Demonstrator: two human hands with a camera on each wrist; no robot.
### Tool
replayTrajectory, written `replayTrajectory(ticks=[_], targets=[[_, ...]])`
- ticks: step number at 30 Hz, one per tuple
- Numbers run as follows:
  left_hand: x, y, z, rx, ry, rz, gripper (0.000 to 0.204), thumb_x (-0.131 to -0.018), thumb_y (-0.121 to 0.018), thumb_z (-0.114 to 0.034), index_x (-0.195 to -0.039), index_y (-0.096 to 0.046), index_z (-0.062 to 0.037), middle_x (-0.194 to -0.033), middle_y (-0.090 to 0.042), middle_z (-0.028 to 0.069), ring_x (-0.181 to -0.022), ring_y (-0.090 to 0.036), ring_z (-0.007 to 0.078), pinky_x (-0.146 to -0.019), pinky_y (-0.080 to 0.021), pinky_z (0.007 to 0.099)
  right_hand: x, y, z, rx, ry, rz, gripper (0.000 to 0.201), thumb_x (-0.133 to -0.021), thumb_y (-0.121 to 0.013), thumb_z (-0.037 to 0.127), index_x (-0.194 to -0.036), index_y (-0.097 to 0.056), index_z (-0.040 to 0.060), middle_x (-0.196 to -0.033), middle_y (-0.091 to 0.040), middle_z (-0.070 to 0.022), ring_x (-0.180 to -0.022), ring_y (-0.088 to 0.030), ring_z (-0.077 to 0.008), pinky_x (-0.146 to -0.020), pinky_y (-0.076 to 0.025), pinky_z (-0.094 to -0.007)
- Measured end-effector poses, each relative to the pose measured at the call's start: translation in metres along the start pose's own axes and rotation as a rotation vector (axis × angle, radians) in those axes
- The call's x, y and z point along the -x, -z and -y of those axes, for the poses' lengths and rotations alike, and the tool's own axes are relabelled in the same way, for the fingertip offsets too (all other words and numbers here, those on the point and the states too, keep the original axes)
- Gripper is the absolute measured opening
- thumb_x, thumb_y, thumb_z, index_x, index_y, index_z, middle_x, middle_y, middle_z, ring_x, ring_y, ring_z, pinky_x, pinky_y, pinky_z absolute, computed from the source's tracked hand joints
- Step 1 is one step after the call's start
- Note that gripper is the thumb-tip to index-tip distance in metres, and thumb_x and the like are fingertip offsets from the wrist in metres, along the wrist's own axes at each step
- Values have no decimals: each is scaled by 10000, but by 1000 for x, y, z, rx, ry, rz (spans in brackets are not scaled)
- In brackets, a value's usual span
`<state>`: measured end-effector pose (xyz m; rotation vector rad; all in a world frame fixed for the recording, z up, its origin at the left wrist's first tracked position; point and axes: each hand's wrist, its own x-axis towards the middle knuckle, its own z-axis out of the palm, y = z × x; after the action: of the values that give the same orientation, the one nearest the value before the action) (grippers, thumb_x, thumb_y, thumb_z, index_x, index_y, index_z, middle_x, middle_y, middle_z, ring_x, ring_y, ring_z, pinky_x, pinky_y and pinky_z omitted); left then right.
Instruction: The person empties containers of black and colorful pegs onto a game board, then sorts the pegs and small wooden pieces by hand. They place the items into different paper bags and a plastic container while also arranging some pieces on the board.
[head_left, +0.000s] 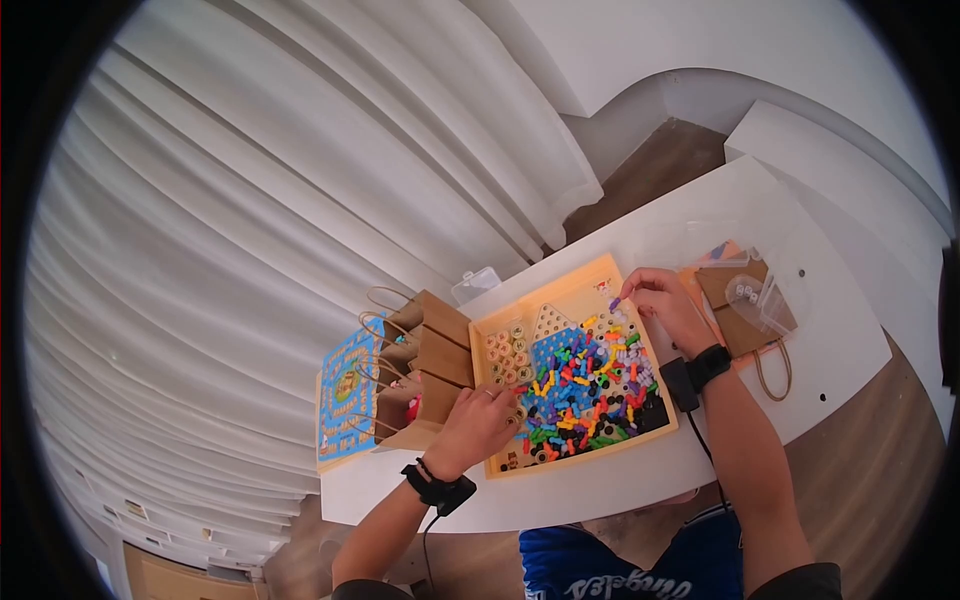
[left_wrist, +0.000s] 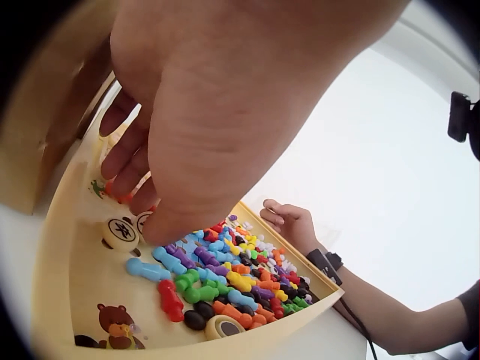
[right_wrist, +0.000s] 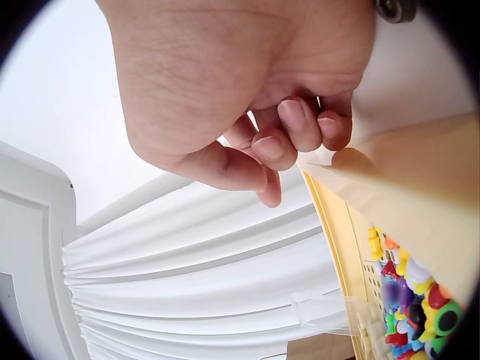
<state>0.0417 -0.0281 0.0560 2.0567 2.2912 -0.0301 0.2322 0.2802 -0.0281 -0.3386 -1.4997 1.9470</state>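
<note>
Over the near left corner of the shallow wooden tray (head_left: 575,467), my left hand (head_left: 472,428) reaches down with fingers lowered and spread. Beside its thumb in the left wrist view lies a round wooden disc (left_wrist: 121,233) with a printed character; whether the fingertips touch other discs is hidden. My right hand (head_left: 665,300) hovers at the tray's far right edge, fingers loosely bent. A purple piece (head_left: 615,304) shows just by its fingertips in the head view. In the right wrist view nothing shows between the thumb and fingers (right_wrist: 271,196).
Colourful pegs (head_left: 580,385) fill much of the tray, next to boxed wooden discs (head_left: 508,350). Paper bags (head_left: 441,352) and a blue patterned board (head_left: 347,390) stand left. Another brown bag (head_left: 735,315) and a clear container with dice (head_left: 745,290) lie right. A clear box (head_left: 475,285) sits behind.
</note>
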Motion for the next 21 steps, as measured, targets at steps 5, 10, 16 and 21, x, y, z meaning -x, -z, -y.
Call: replayTrajectory(ticks=[5,10,16,21], targets=[[1,-12,2,-30,35,31,313,-860,-751,-186,-1117,-620,-65,-1023,-688,101,-996,-670,308,-906,-469,436,1,-1,2,4,-9,-14,121,-872,-575,37,-887,-692,9,-801,-639,12,-687,-458,-43,-602,-347,-217],[2,-18,10,-29,23,18,296,-868,-732,-164,-1125,-621,-65,-1015,-703,100,-932,-689,311,-884,-483,433,-1,1,-1,-9,-5,0,118,-872,-575,36,-884,-689,8,-798,-635,13,-687,-456,-43,-602,-345,-217],[-2,-9,-1,77,110,-17,296,-886,-697,-134,-1158,-615,-54,-1049,-700,135,-945,-686,361,-845,-538,479,-1,0,-1,0,0,-2,120,-875,-573,33,-889,-690,11,-807,-641,12,-691,-459,-44,-604,-347,-218],[-4,-16,-4,148,130,21,307,-892,-681,-117,-1184,-605,-59,-1072,-680,166,-970,-680,408,-813,-572,486,1,-1,2,11,-9,-9,118,-881,-573,34,-893,-689,13,-814,-647,9,-695,-462,-44,-606,-348,-218]])
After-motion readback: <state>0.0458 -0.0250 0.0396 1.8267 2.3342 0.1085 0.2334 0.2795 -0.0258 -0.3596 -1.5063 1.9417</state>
